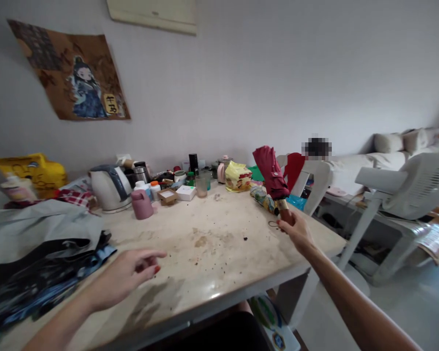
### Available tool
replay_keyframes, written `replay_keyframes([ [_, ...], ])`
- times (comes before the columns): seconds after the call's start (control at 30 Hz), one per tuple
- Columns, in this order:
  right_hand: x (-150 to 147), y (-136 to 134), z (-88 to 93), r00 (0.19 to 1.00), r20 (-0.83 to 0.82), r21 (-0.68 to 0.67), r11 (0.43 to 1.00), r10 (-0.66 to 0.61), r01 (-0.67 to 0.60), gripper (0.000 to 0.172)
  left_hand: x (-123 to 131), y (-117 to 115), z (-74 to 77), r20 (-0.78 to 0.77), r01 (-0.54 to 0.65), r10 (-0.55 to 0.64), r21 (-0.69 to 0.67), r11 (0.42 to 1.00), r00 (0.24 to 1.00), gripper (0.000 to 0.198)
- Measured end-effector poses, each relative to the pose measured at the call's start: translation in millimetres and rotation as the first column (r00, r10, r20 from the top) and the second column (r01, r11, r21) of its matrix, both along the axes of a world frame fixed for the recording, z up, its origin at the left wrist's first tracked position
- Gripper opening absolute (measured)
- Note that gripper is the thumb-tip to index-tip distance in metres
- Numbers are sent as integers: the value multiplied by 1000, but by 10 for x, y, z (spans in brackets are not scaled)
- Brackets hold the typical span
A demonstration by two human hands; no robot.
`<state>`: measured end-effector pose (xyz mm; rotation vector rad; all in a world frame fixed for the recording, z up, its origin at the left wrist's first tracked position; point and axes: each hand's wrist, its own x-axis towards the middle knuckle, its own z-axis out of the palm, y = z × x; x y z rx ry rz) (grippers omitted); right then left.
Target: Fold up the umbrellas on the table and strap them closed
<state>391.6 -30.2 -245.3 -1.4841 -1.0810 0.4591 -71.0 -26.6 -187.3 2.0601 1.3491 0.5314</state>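
Note:
My right hand (294,231) is closed round the brown handle of a folded crimson umbrella (271,170), held up at the right side of the table with its cloth end tilted up and away from me. A patterned item, perhaps another folded umbrella (263,199), lies on the table just behind it, with a thin loop beside the handle. Over the left part of the table hangs my left hand (126,275), holding nothing, its thumb and fingers apart. The light table (219,243) carries stains and dark crumbs.
At the back stand a kettle (109,187), a pink jug (142,204), small boxes (186,193), cups (201,185) and a yellow package (238,176). Grey and black cloth (40,243) covers the left side. A white fan (413,185) and chair (316,180) stand right; a person's head (316,147) shows behind.

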Motion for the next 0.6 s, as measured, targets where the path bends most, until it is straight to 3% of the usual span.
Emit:
replay_keyframes([
  [0.03, -156, -62, 17, 987, -135, 18, 996, 88, -86, 40, 155, 8, 18, 66, 47, -46, -13, 999, 997, 44],
  [0.07, -316, -121, 35, 928, -260, 14, 961, 269, -275, 42, 316, 19, 37, 146, 101, -96, -27, 995, 985, 45],
  [0.13, -625, -219, 51, 744, -392, 39, 818, 540, -574, 39, 649, 53, 85, 332, 191, -178, -6, 982, 926, 52],
  [0.2, -898, -281, 25, 677, -380, 5, 733, 630, -680, 30, 971, 110, 144, 446, 224, -212, 27, 974, 869, 60],
  [0.27, -1113, -307, -31, 737, -279, -114, 741, 616, -662, 24, 1239, 197, 195, 453, 197, -199, 52, 979, 869, 58],
  [0.4, -1344, -311, -85, 849, 54, -293, 821, 526, -490, 19, 1485, 389, 209, 259, -28, -35, 238, 971, 965, 44],
  [0.5, -1373, -295, -26, 843, 326, -284, 895, 429, -345, 16, 1474, 437, 174, 240, -71, -6, 312, 948, 971, 45],
  [0.6, -1341, -248, 39, 777, 504, -271, 923, 376, -271, 13, 1435, 388, 168, 335, -95, -21, 324, 941, 942, 42],
])
